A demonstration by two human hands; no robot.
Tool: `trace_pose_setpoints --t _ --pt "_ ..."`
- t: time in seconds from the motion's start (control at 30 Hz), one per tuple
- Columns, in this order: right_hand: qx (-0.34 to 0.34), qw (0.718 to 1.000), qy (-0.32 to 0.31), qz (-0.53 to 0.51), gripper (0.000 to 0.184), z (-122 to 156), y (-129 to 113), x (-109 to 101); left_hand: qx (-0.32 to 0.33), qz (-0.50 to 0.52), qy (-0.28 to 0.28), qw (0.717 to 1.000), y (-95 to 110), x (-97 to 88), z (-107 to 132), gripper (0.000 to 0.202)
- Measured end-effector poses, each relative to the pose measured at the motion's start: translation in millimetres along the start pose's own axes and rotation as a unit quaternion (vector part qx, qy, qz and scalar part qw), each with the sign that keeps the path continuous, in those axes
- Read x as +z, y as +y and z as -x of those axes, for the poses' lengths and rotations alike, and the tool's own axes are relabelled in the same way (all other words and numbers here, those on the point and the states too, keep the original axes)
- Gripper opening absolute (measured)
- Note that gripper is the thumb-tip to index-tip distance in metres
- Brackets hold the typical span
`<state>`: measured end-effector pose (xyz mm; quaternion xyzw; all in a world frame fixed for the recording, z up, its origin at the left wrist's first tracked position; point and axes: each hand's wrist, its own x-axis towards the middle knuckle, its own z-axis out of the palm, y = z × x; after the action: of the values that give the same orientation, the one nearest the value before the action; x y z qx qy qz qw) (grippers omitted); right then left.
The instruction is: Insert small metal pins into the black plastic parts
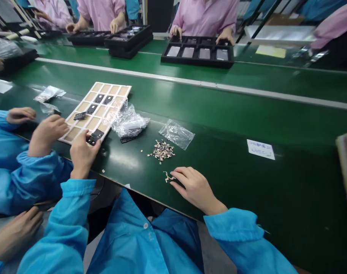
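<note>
A cream tray with a grid of tan pockets lies at an angle on the green belt, with several small black parts in its pockets. My left hand is at the tray's near edge, its fingers closed on a black part. A co-worker's hand rests on the tray's left edge. My right hand lies on the belt with its fingers apart and holds nothing. Its fingertips are just beside a few tan scraps. A small heap of tan and dark bits lies farther ahead.
Crumpled clear plastic bags lie next to the tray, and another lies beyond the heap. A white paper note is on the belt at right. Across a white rail, co-workers handle black trays. More blue-sleeved arms crowd my left.
</note>
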<state>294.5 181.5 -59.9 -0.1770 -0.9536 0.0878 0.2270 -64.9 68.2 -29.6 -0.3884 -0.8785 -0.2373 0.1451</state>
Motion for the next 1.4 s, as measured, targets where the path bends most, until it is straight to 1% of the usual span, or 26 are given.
trace_pose_setpoints --t 0.07,0.17,0.27,0.4,0.63,0.8,0.97,1.2,1.33,1.4 --pt "-0.007 1.0 0.004 0.008 0.021 1.7 -1.4 0.0 -0.031 -0.011 -0.009 0.999 -7.0 4.3 -9.5 0.055" --pt "-0.033 0.999 -0.006 0.016 0.024 1.1 -4.2 0.2 -0.071 -0.011 -0.03 0.997 -15.3 13.9 -14.2 0.056" --pt "-0.051 0.998 -0.018 0.013 0.024 -0.7 -6.5 0.7 -0.072 -0.006 -0.042 0.997 -20.6 23.3 -12.1 0.051" --pt "-0.056 0.998 0.002 0.009 0.025 -2.8 -6.2 1.0 -0.069 0.022 -0.028 0.997 -27.7 29.5 -8.1 0.047" --pt "-0.066 0.998 0.007 0.004 0.026 -4.0 -2.7 2.0 -0.066 0.058 0.019 0.996 -50.3 28.8 0.8 0.06" --pt "-0.077 0.997 0.027 0.006 0.026 -5.4 -1.7 4.6 -0.071 0.089 -0.001 0.994 -60.5 26.6 3.9 0.059" --pt "-0.091 0.995 0.039 0.007 0.026 -11.1 -4.1 2.8 -0.069 0.103 -0.003 0.992 -61.2 25.9 4.8 0.053" --pt "-0.083 0.996 0.033 -0.012 0.025 -6.1 2.4 4.3 -0.058 0.126 -0.02 0.99 -62.7 25.6 4.0 0.053" --pt "-0.094 0.995 0.026 -0.009 0.025 -5.0 6.6 6.6 -0.052 0.135 -0.041 0.989 -68.6 22.5 -0.7 0.055" --pt "-0.092 0.995 0.031 -0.015 0.025 -6.1 6.9 6.9 -0.049 0.14 -0.051 0.988 -72.3 20.5 -3.2 0.053"
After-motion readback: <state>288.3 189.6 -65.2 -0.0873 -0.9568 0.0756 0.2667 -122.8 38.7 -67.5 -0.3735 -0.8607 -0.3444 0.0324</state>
